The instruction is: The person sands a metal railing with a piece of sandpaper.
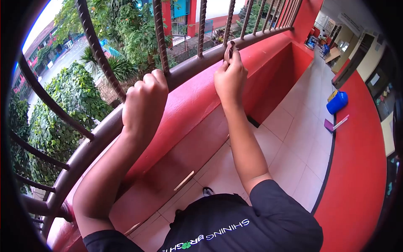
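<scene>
My left hand (145,101) is closed in a fist at the brown metal railing (193,66), with its fingers wrapped over the round lower pipe beside a twisted upright bar (160,38). Further along the same pipe is my right hand (231,80), its thumb and fingers pinched together. A small, thin, dark brown piece (231,47) sticks up from those fingertips against the pipe, near the foot of another upright. What kind of thing it is cannot be made out. Below the pipe runs a red painted low wall (197,101).
Pale floor tiles (289,134) stretch along a corridor at right. A blue bin (337,103) and a purple dustpan (329,125) with a light handle stand by the red wall (357,168). A wooden strip (184,180) lies near my feet. Bushes (71,101) grow beyond the railing.
</scene>
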The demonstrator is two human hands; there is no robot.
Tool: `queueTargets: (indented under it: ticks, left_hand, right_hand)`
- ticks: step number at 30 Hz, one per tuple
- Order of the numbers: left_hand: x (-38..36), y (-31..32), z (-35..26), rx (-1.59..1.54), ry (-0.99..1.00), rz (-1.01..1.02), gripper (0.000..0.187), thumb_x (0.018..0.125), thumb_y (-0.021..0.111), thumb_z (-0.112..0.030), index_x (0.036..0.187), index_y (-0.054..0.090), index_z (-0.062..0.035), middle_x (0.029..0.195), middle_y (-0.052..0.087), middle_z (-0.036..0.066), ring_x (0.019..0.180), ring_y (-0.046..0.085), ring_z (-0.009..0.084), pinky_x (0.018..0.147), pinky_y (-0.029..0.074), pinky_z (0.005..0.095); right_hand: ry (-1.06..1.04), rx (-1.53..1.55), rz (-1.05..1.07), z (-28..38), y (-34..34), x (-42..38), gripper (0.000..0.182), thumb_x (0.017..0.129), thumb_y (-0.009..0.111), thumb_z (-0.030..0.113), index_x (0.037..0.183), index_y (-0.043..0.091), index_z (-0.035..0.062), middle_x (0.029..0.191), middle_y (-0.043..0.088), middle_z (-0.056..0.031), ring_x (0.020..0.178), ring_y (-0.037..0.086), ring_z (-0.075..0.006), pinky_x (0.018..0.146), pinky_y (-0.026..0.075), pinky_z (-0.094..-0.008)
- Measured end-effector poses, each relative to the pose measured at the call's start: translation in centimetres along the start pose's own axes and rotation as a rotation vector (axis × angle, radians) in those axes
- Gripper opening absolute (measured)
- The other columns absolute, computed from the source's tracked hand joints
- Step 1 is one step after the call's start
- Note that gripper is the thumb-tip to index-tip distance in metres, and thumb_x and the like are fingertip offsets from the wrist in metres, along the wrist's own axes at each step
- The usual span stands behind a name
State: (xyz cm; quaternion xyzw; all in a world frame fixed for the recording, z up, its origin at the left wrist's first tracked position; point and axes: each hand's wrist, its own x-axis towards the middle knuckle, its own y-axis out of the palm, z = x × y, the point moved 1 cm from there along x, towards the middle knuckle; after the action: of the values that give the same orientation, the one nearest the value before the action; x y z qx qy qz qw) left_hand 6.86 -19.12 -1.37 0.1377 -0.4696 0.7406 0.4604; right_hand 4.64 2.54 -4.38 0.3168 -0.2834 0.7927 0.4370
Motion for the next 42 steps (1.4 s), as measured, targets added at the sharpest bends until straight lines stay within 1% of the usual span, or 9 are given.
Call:
queueTargets:
  ticks: [7,11,16,17,21,23,36,40,42]
  left_hand:
    - [-0.2,0.5,-0.1,0.0,-0.014,-0.071,0.011,0.094,0.063,-0.011,0.084,0.058,-0.0115,0.073,0.065,0.0,0.065,0.072,0.0115,0.054,0.057,0.0239]
    - [0.0,0.4,-0.1,-0.159,-0.043,-0.005,0.006,0.09,0.063,-0.002,0.092,0.058,-0.0049,0.078,0.068,0.009,0.071,0.076,0.0223,0.06,0.063,0.0319]
    - [0.0,0.4,-0.1,-0.143,-0.037,-0.036,0.005,0.09,0.064,-0.003,0.091,0.059,-0.0049,0.077,0.069,0.009,0.071,0.076,0.0213,0.06,0.063,0.0311]
    - [0.0,0.4,-0.1,-0.146,-0.04,-0.032,0.005,0.09,0.064,-0.003,0.091,0.059,-0.0049,0.077,0.069,0.009,0.071,0.076,0.0213,0.06,0.063,0.0311]
    - [0.0,0.6,-0.1,-0.154,-0.037,-0.016,0.007,0.09,0.064,-0.003,0.093,0.059,-0.0042,0.078,0.069,0.01,0.071,0.076,0.0221,0.06,0.063,0.0318]
    - [0.0,0.6,-0.1,-0.155,-0.036,-0.018,0.007,0.09,0.064,-0.002,0.093,0.058,-0.0039,0.078,0.068,0.01,0.071,0.076,0.0225,0.06,0.063,0.032]
    - [0.0,-0.2,0.1,-0.028,0.003,-0.044,0.009,0.092,0.065,-0.007,0.087,0.057,-0.0092,0.074,0.065,0.001,0.066,0.072,0.0129,0.055,0.059,0.0248]
    - [-0.2,-0.1,0.0,-0.023,0.014,-0.033,0.008,0.092,0.064,-0.007,0.088,0.057,-0.0093,0.074,0.064,0.002,0.065,0.072,0.0134,0.055,0.059,0.0259]
    - [0.0,-0.3,0.1,-0.029,0.005,-0.008,0.008,0.092,0.064,-0.007,0.088,0.057,-0.0092,0.075,0.064,0.003,0.066,0.072,0.014,0.056,0.06,0.0261]
  right_hand:
    - [0.056,-0.049,0.0,0.6,1.3,-0.1,0.039,0.08,0.058,-0.004,0.116,0.073,0.0007,0.12,0.071,-0.0252,0.104,0.072,-0.0417,0.095,0.058,-0.0481]
    - [0.114,-0.146,0.043,1.6,0.8,0.2,0.036,0.079,0.06,-0.002,0.113,0.073,0.0025,0.119,0.072,-0.0251,0.103,0.072,-0.0413,0.094,0.058,-0.0473]
    - [-0.231,-0.327,0.152,0.3,-0.6,-0.2,0.06,0.082,0.062,0.01,0.14,0.066,0.0271,0.124,0.069,-0.0273,0.111,0.069,-0.0434,0.101,0.055,-0.0491]
    - [-0.09,-0.433,0.331,0.0,-1.3,-0.2,0.074,0.085,0.06,0.012,0.154,0.049,0.0379,0.135,0.063,-0.0281,0.12,0.064,-0.044,0.104,0.052,-0.0502]
    - [0.184,-0.486,0.607,1.5,-2.1,1.1,0.077,0.087,0.054,0.01,0.159,0.04,0.0343,0.126,0.064,-0.032,0.119,0.062,-0.0462,0.106,0.049,-0.052]
    - [-0.042,-0.468,0.48,-2.0,-1.0,2.3,0.078,0.09,0.053,0.016,0.162,0.032,0.0362,0.117,0.069,-0.0322,0.111,0.067,-0.0462,0.102,0.052,-0.0544]
    - [-0.194,-0.487,0.65,1.1,-3.1,0.0,0.059,0.109,0.042,0.046,0.164,0.03,0.0272,0.098,0.074,-0.0251,0.094,0.071,-0.048,0.084,0.057,-0.0599]
    - [-0.034,-0.507,0.613,-1.0,-3.4,2.1,0.056,0.108,0.039,0.052,0.158,0.042,0.0283,0.093,0.074,-0.0249,0.094,0.07,-0.0484,0.082,0.057,-0.0613]
    - [-0.207,-0.451,0.572,0.2,-2.2,-0.4,0.051,0.11,0.036,0.05,0.154,0.05,0.0282,0.09,0.074,-0.0247,0.091,0.071,-0.0473,0.078,0.058,-0.0592]
